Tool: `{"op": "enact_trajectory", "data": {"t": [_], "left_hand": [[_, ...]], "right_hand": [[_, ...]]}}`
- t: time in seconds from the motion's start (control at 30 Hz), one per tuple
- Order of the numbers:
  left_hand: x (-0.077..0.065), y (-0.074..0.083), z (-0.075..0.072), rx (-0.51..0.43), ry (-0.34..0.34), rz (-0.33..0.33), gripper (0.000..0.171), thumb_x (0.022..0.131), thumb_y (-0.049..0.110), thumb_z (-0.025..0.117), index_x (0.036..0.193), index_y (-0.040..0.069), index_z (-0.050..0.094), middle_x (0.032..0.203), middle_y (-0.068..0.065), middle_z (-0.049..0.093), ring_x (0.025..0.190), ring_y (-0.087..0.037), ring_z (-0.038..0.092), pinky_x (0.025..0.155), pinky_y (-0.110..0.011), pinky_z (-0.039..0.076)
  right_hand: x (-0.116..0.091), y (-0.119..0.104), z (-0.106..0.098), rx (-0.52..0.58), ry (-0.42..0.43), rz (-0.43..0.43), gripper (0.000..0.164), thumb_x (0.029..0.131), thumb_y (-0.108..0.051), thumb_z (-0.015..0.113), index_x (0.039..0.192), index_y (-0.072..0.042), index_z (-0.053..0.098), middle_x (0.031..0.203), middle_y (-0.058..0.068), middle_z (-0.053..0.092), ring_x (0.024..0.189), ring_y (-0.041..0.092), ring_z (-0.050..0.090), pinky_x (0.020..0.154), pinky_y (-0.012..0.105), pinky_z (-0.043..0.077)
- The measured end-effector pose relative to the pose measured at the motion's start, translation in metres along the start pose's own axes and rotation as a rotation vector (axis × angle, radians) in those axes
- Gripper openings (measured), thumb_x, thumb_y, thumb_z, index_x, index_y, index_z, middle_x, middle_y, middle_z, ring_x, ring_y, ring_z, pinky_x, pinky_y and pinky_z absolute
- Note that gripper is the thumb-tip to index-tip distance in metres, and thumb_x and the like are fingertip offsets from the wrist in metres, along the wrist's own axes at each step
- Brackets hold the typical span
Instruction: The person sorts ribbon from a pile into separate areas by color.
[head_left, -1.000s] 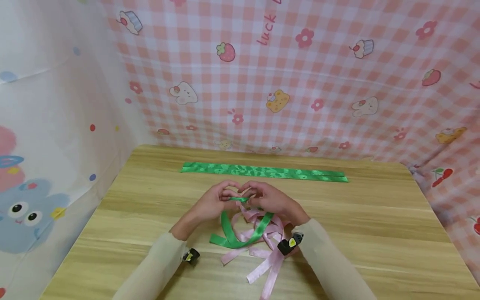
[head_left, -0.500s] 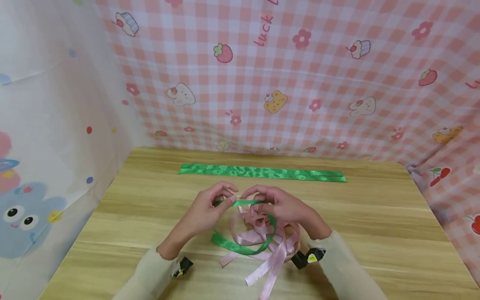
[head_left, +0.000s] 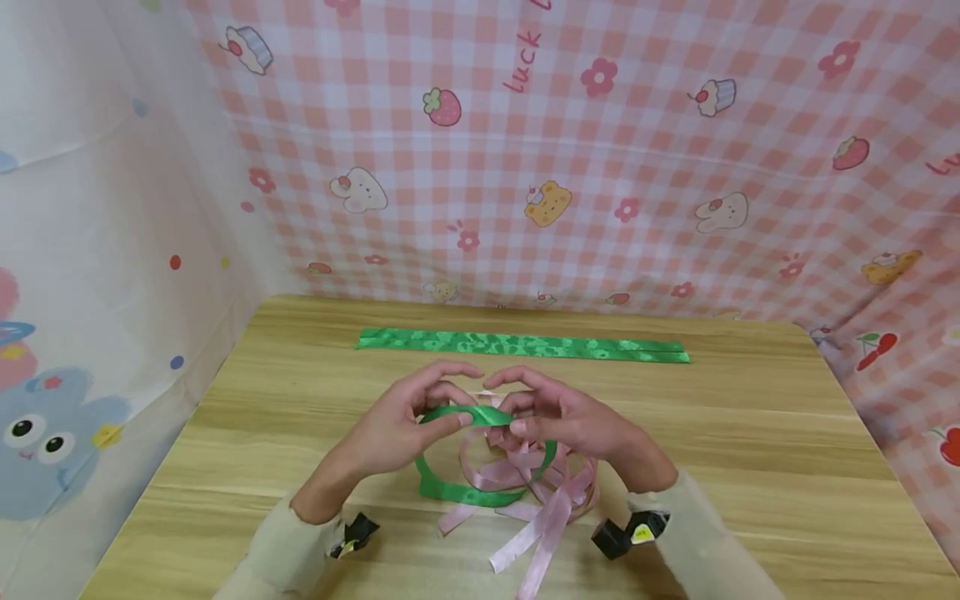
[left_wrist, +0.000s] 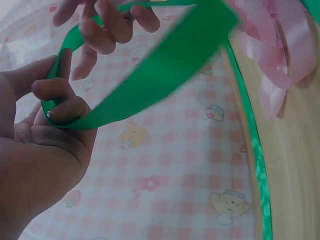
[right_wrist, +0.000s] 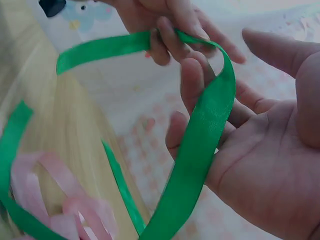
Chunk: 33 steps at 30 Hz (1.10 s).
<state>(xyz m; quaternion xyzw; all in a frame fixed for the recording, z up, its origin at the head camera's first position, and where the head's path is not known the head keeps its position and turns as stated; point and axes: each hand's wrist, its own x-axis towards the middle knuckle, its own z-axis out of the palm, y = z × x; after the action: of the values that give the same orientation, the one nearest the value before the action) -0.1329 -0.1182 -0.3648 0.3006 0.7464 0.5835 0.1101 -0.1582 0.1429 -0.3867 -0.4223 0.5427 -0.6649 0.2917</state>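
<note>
Two hands (head_left: 393,421) (head_left: 581,421) holding green ribbon (head_left: 489,415), "luck" backdrop (head_left: 570,137)

Two sleeved forearms (head_left: 281,546) angle inward; left grip (head_left: 397,425) and right grip (head_left: 577,417) face each other, fingers (head_left: 453,392) bent, topmost fingertips (head_left: 471,370) nearly meeting.

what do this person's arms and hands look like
The left hand and right hand wear no gloves. The left sleeve and right sleeve are plain cream, ending short of the hands. At each wrist sits a small black device with a yellow marking.
</note>
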Motion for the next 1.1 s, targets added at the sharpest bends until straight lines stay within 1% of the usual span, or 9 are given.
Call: {"op": "enact_trajectory", "data": {"t": [0.1,0.2,0.33,0.4,0.5,0.6,0.77,0.97,1.1], "left_hand": [[-0.001,0.003,-0.001,0.003,-0.018,0.02,0.044,0.096,0.006,0.065,0.137,0.012,0.051,0.103,-0.004,0.073,0.089,-0.02,0.068,0.078,-0.027,0.047],[-0.004,0.004,-0.004,0.015,-0.004,0.027,0.042,0.096,0.005,0.064,0.136,0.012,0.052,0.1,-0.004,0.073,0.089,-0.018,0.068,0.08,-0.028,0.048],[-0.01,0.006,-0.012,0.046,0.018,0.031,0.037,0.096,0.004,0.064,0.13,0.011,0.055,0.094,-0.006,0.073,0.079,-0.015,0.064,0.071,-0.026,0.048],[-0.013,0.007,-0.017,0.07,0.023,0.03,0.031,0.095,0.005,0.064,0.125,0.011,0.057,0.088,-0.007,0.071,0.069,-0.012,0.059,0.061,-0.025,0.046],[-0.018,0.008,-0.025,0.09,0.027,0.042,0.025,0.095,0.005,0.065,0.119,0.01,0.058,0.082,-0.006,0.068,0.06,-0.008,0.05,0.052,-0.025,0.041],[-0.024,0.008,-0.036,0.026,0.015,0.068,0.026,0.097,0.001,0.06,0.122,0.006,0.056,0.082,-0.003,0.067,0.058,-0.011,0.046,0.051,-0.027,0.041],[-0.035,0.005,-0.058,-0.096,-0.02,0.073,0.034,0.098,-0.005,0.054,0.131,0.004,0.051,0.091,0.0,0.068,0.062,-0.018,0.049,0.054,-0.032,0.046],[-0.043,-0.003,-0.072,0.001,0.028,0.035,0.031,0.097,-0.002,0.059,0.127,0.002,0.054,0.087,-0.005,0.068,0.063,-0.02,0.049,0.053,-0.034,0.043],[-0.048,-0.011,-0.083,-0.066,0.039,0.049,0.031,0.099,-0.004,0.054,0.128,0.006,0.054,0.092,-0.003,0.067,0.067,-0.018,0.051,0.056,-0.029,0.045]], "right_hand": [[0.001,-0.003,0.006,0.001,0.016,0.005,0.033,0.105,-0.008,0.045,0.138,-0.009,0.038,0.105,0.001,0.066,0.089,0.011,0.063,0.079,0.025,0.052],[-0.002,-0.008,0.009,-0.056,0.103,0.001,0.023,0.105,-0.009,0.046,0.129,-0.009,0.044,0.091,0.0,0.061,0.079,0.009,0.059,0.071,0.022,0.05],[-0.012,-0.02,0.007,-0.172,0.209,-0.013,0.016,0.103,-0.005,0.05,0.118,-0.01,0.051,0.08,0.002,0.054,0.07,0.009,0.054,0.065,0.021,0.047],[-0.017,-0.026,0.005,-0.204,0.219,-0.009,0.014,0.102,-0.003,0.05,0.115,-0.009,0.052,0.075,0.002,0.05,0.062,0.012,0.048,0.056,0.025,0.044],[-0.027,-0.035,0.0,-0.208,0.197,0.019,0.015,0.102,0.0,0.05,0.114,-0.008,0.051,0.068,0.004,0.042,0.051,0.017,0.034,0.044,0.03,0.032],[-0.039,-0.045,-0.006,-0.208,0.181,0.052,0.018,0.1,0.004,0.05,0.114,-0.006,0.05,0.065,0.006,0.036,0.047,0.019,0.025,0.039,0.031,0.022],[-0.064,-0.061,-0.019,-0.275,0.241,0.077,0.021,0.099,0.007,0.05,0.115,-0.006,0.05,0.066,0.006,0.043,0.049,0.022,0.029,0.041,0.034,0.027],[-0.091,-0.074,-0.034,-0.316,0.294,0.042,0.026,0.099,0.011,0.045,0.116,-0.007,0.05,0.07,0.007,0.047,0.055,0.025,0.033,0.047,0.037,0.031],[-0.11,-0.076,-0.041,-0.333,0.334,0.027,0.028,0.099,0.013,0.043,0.118,-0.006,0.051,0.075,0.004,0.051,0.057,0.025,0.035,0.049,0.038,0.031]]}}
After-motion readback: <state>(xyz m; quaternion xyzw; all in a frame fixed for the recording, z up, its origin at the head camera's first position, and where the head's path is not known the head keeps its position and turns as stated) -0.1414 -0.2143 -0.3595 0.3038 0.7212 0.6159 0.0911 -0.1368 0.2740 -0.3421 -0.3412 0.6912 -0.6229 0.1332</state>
